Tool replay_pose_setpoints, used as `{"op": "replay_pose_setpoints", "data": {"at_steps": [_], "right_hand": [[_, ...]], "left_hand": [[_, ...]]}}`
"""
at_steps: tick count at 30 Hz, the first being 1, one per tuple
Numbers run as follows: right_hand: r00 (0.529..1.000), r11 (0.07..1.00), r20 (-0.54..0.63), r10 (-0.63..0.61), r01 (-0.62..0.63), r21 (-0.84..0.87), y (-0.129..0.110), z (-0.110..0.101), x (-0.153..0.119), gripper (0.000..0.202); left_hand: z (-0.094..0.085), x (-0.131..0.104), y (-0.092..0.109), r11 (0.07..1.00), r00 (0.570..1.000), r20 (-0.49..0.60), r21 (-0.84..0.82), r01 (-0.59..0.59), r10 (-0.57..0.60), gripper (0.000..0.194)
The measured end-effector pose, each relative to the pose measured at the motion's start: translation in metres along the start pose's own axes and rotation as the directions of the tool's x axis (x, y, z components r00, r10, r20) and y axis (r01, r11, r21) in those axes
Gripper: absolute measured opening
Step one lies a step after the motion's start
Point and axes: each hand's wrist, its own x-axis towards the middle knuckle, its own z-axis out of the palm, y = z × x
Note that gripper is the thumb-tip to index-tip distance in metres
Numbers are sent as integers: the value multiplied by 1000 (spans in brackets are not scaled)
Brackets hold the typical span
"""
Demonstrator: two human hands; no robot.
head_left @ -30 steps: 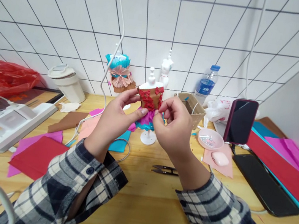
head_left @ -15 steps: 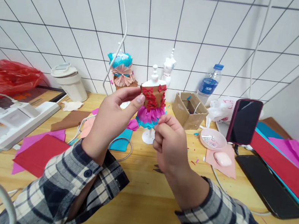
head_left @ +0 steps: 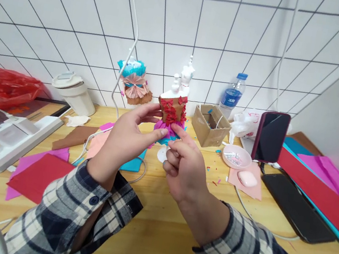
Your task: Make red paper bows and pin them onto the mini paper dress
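Observation:
A small white mannequin wears a paper dress [head_left: 171, 110] with a brown top, red bows, and a purple and blue skirt. My left hand [head_left: 130, 133] is round the left side of the dress, thumb on the skirt and fingers by the brown top. With its index finger stretched out, my right hand [head_left: 187, 165] touches the skirt just under the bows; its other fingers are curled. Behind stands a bare white mannequin [head_left: 186, 77]. To the left is another dressed figure [head_left: 134, 83] with a blue ruffle and a pink bow.
A cardboard box [head_left: 210, 127], pink bowl [head_left: 236, 157], water bottle [head_left: 232, 95] and upright phone [head_left: 271, 137] stand right. A lidded cup [head_left: 75, 93], power strip [head_left: 15, 143] and red paper [head_left: 39, 176] lie left. Cables cross the table [head_left: 150, 237].
My right index finger has stretched out onto the skirt. My left thumb has moved down from the brown top to the skirt. The view has shifted slightly.

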Motion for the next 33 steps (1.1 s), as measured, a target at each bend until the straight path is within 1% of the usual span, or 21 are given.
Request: {"op": "replay_pose_setpoints", "data": {"at_steps": [6,11,13,15,18,23,28,33], "right_hand": [[999,999,-32,12,-10,47,1,1,1,46],[999,999,-35,-25,27,45,1,-1,2,46],[999,999,-27,-19,20,46,1,-2,3,46],[1000,998,-17,-5,6,58,1,-2,3,46],[1000,995,8,12,-12,97,1,-1,4,45],[995,976,78,68,-83,201,1,-1,4,41],[985,961,139,106,-137,242,1,-4,6,30],[978,955,171,118,-158,251,1,-5,7,32]], "left_hand": [[2,-2,-1,985,993,-112,171,-23,42,40],[2,-2,0,977,989,-141,214,-9,40,37],[3,-3,1,972,987,-154,233,-10,47,36],[4,-3,2,975,988,-145,222,-28,61,36],[6,-4,2,988,992,-102,140,-60,74,39],[7,-3,0,998,995,-80,40,-51,54,41],[6,-4,-2,998,995,-96,49,-36,41,43],[7,-4,-3,993,994,-101,112,-35,47,43]]}}
